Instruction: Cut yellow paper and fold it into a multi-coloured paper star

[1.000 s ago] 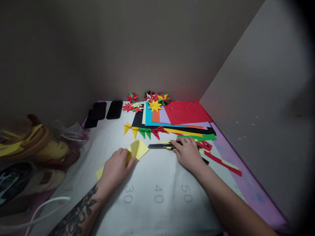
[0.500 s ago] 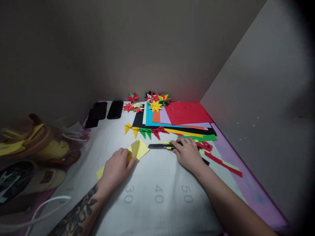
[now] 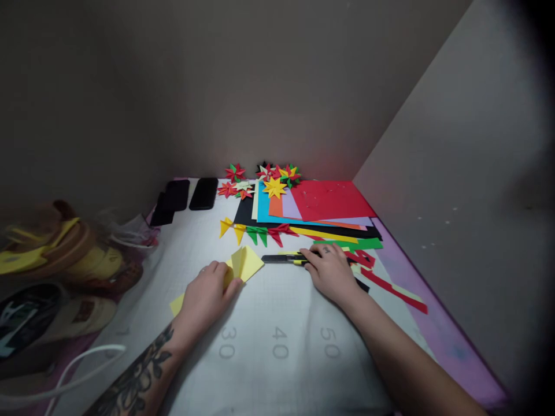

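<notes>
My left hand (image 3: 204,293) lies on a folded yellow paper (image 3: 244,263) and pinches its near edge, fingers curled over it. My right hand (image 3: 330,270) rests on a black and yellow utility knife (image 3: 282,259) that lies flat on the white cutting mat (image 3: 277,346), fingers laid over its handle. Just beyond the knife sits a row of small folded points, yellow, green and red (image 3: 255,231).
A fanned stack of coloured paper sheets (image 3: 321,205) lies at the back right, with finished paper stars (image 3: 273,186) behind it. Red paper strips (image 3: 392,286) trail at the right. Two black phones (image 3: 203,193) lie back left. Shoes (image 3: 56,254) crowd the left side.
</notes>
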Motion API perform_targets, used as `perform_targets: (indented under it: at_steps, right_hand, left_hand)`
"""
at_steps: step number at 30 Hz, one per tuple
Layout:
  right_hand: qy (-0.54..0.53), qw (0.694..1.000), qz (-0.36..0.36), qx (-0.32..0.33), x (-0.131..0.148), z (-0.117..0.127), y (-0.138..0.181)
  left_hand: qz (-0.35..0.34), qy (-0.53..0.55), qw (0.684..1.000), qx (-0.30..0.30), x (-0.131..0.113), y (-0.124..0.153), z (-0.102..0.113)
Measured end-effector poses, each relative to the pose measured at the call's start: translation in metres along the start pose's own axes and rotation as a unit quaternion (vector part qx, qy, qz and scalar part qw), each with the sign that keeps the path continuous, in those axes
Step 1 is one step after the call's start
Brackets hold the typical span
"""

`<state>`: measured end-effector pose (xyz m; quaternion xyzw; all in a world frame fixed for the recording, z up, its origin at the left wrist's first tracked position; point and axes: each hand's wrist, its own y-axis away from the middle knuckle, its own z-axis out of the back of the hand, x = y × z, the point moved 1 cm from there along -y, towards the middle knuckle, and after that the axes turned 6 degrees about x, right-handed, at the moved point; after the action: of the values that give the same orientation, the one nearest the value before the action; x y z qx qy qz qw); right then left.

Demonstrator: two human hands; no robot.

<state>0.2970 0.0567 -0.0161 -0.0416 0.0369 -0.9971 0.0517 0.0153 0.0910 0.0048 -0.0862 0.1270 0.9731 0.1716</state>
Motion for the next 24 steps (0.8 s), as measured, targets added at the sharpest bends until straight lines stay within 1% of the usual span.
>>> perform_targets:
  at_steps: [6,11,16,20,24]
  right_hand:
    - [0.001,0.999,0.032,0.007,0.005,0.000,-0.007]
    - [-0.003,0.996,0.075,0.040,0.008,0.000,-0.027]
    - [0.002,0.990,0.128,0.058,0.022,0.002,-0.043]
    - [-0.004,0.988,0.135,0.071,0.033,0.004,-0.045]
    - [-0.006,0.988,0.136,0.075,0.035,0.004,-0.045]
  left_hand:
    - [-0.009,0.001,1.000,0.009,0.001,0.000,0.000]
    - [-0.019,-0.024,0.999,0.026,0.006,-0.002,-0.004]
    - [-0.039,-0.034,0.998,0.041,0.010,-0.004,-0.005]
    - [-0.030,-0.019,0.998,0.057,0.010,-0.005,-0.004]
    - [-0.029,-0.011,0.997,0.067,0.009,-0.006,-0.004]
